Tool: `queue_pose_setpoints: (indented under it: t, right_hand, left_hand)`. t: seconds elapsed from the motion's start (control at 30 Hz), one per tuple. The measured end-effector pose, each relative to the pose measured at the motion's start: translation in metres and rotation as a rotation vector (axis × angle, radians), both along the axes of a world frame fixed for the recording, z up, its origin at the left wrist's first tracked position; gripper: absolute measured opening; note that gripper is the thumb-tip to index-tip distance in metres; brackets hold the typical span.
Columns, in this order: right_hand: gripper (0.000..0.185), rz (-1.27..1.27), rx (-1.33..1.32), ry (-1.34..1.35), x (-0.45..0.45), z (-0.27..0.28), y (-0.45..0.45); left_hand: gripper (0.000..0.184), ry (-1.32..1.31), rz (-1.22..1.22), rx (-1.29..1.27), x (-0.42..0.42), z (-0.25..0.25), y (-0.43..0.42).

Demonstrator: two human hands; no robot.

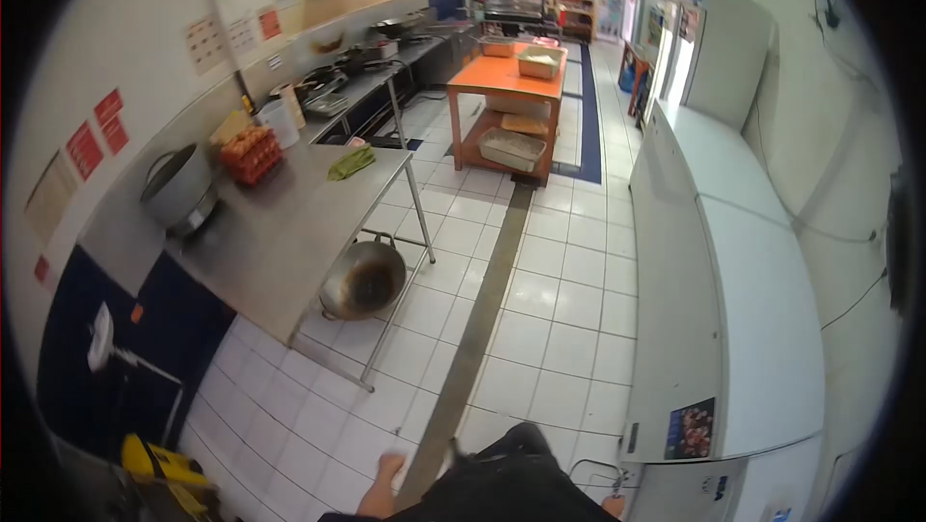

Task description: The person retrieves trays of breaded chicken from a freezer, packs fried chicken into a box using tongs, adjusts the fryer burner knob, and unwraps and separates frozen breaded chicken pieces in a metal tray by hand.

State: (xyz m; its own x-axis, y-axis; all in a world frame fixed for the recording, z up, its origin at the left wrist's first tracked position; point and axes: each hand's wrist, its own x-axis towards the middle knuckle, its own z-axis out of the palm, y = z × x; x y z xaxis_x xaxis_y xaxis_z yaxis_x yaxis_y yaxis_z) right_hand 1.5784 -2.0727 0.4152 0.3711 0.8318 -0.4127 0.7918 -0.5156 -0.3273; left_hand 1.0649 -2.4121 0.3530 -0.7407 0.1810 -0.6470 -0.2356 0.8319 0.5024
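Observation:
Low in the head view, my left hand (388,470) hangs beside my dark clothing, over the white tiled floor. It touches nothing that I can see, and its fingers are too small and blurred to make out. At the bottom right, only a bit of my right hand (613,505) shows, close to the front of the white chest freezer (675,488). A thin wire loop (596,466) is right by this hand; whether the fingers hold it I cannot tell.
On the left stands a steel table (280,223) with a large pot (178,189), red egg trays (251,155) and a green cloth (351,162); a wok (365,279) sits beneath. Ahead is an orange table (479,73) with tubs. Freezers (762,329) line the right wall.

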Motion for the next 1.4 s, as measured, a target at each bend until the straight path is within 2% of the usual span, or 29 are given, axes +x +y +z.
queue_pose_setpoints:
  t: [0.03, 0.07, 0.1, 0.13, 0.17, 0.23, 0.27, 0.33, 0.4, 0.47, 0.5, 0.53, 0.57, 0.6, 0.63, 0.7, 0.83, 0.9, 0.97, 1.03, 1.07, 1.1, 1.13, 1.17, 1.2, 1.23, 1.3, 1.4]
  right_hand:
    - [0.036, -0.038, -0.024, -0.004, -0.020, 0.002, 0.008]
    - [0.036, -0.079, -0.037, -0.008, -0.041, 0.000, 0.021]
    - [0.036, -0.109, -0.044, -0.014, -0.062, -0.002, 0.037]
    - [0.036, -0.138, -0.046, -0.020, -0.085, -0.006, 0.058]
    - [0.036, -0.158, -0.053, -0.021, -0.109, -0.010, 0.081]
    - [0.036, -0.189, -0.052, -0.009, -0.159, -0.019, 0.134]
    - [0.036, -0.204, -0.047, 0.001, -0.188, -0.022, 0.166]
    - [0.036, -0.207, -0.015, 0.049, -0.242, -0.028, 0.231]
    - [0.036, -0.187, 0.066, 0.139, -0.302, -0.031, 0.309]
    - [0.036, -0.103, 0.205, 0.174, -0.364, -0.037, 0.394]
    - [0.034, 0.019, 0.251, 0.174, -0.396, -0.031, 0.440]
    - [0.031, 0.074, 0.273, 0.147, -0.433, -0.022, 0.485]
    - [0.028, 0.155, 0.302, 0.200, -0.471, -0.002, 0.526]
    - [0.026, 0.191, 0.307, 0.257, -0.513, 0.033, 0.562]
    - [0.025, 0.224, 0.313, 0.318, -0.556, 0.064, 0.593]
    - [0.023, 0.289, 0.521, 0.376, -0.616, 0.065, 0.654]
    - [0.029, 0.264, 0.607, 0.487, -0.704, 0.071, 0.715]
    - [0.033, 0.204, 0.629, 0.520, -0.733, 0.069, 0.740]
    - [0.035, 0.073, 0.503, 0.533, -0.739, 0.058, 0.738]
    - [0.033, -0.032, 0.605, 0.504, -0.745, 0.028, 0.745]
    - [0.033, -0.055, 0.593, 0.501, -0.755, 0.031, 0.746]
    - [0.033, -0.087, 0.477, 0.366, -0.759, 0.040, 0.744]
    - [0.033, -0.113, 0.362, 0.230, -0.764, 0.046, 0.752]
    - [0.033, -0.122, 0.355, 0.221, -0.767, 0.040, 0.763]
    - [0.032, -0.191, 0.291, 0.150, -0.764, 0.025, 0.768]
    - [0.031, -0.259, 0.226, 0.086, -0.767, 0.011, 0.779]
    - [0.032, -0.308, 0.132, 0.074, -0.775, -0.007, 0.812]
    - [0.032, -0.390, 0.007, 0.001, -0.771, -0.021, 0.875]
  left_hand:
    - [0.035, 0.242, -0.300, 0.031, -0.065, -0.015, 0.066]
    - [0.037, 0.189, -0.311, 0.046, -0.106, 0.054, 0.156]
    - [0.038, 0.291, -0.317, 0.142, -0.158, 0.039, 0.228]
    - [0.040, 0.467, -0.322, 0.266, -0.183, 0.095, 0.305]
    - [0.036, 0.390, -0.333, 0.399, -0.226, 0.094, 0.368]
    - [0.034, 0.425, -0.361, 0.590, -0.270, 0.147, 0.472]
    - [0.034, 0.431, -0.357, 0.598, -0.278, 0.161, 0.510]
    - [0.031, 0.250, -0.296, 0.727, -0.313, 0.185, 0.558]
    - [0.031, 0.217, -0.337, 0.648, -0.355, 0.117, 0.568]
    - [0.029, 0.147, -0.240, 0.469, -0.357, 0.121, 0.552]
    - [0.030, 0.327, -0.428, 0.292, -0.375, 0.064, 0.529]
    - [0.033, 0.376, -0.590, 0.066, -0.372, 0.073, 0.511]
    - [0.036, 0.158, -0.669, -0.086, -0.385, -0.001, 0.476]
    - [0.036, -0.114, -0.464, -0.221, -0.377, 0.024, 0.463]
    - [0.035, -0.229, -0.401, -0.313, -0.387, 0.026, 0.459]
    - [0.034, -0.310, -0.382, -0.392, -0.416, 0.017, 0.466]
    - [0.033, -0.365, -0.454, -0.428, -0.511, 0.002, 0.539]
    - [0.033, -0.369, -0.548, -0.426, -0.568, -0.001, 0.594]
    - [0.033, -0.359, -0.706, -0.411, -0.630, -0.013, 0.658]
    - [0.034, -0.300, -0.812, -0.320, -0.712, -0.023, 0.750]
    - [0.031, -0.244, -0.753, -0.237, -0.757, -0.013, 0.811]
    - [0.035, -0.183, -0.649, 0.090, -0.821, -0.048, 0.856]
    - [0.035, 0.511, -1.078, -0.083, -0.850, -0.049, 0.921]
    - [0.037, 0.357, -0.758, 0.166, -0.877, -0.017, 0.979]
    - [0.035, 0.302, -0.560, 0.116, -0.901, 0.015, 1.046]
    - [0.033, 0.370, -0.464, 0.220, -0.921, 0.042, 1.101]
    - [0.029, 0.361, -0.408, 0.342, -0.936, 0.108, 1.196]
    - [0.028, 0.343, -0.406, 0.445, -0.934, 0.130, 1.294]
